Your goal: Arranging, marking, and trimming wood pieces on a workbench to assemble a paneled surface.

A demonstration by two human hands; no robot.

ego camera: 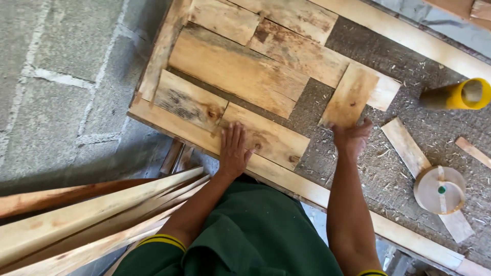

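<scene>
My left hand (234, 149) lies flat, fingers spread, on a knotty wooden piece (273, 139) set inside a wood-framed panel (169, 120). My right hand (352, 137) grips the near end of a light wooden board piece (350, 94), which lies tilted on the rough chipboard backing (373, 163). Several other flat wood pieces (238, 69) are fitted side by side across the upper left of the panel.
A yellow-ended tube (458, 95) lies at the right. A round roll of tape (440, 189) sits on a loose wood strip (409, 148). Long wooden slats (87, 220) lean at lower left. A grey block wall (66, 76) is at left.
</scene>
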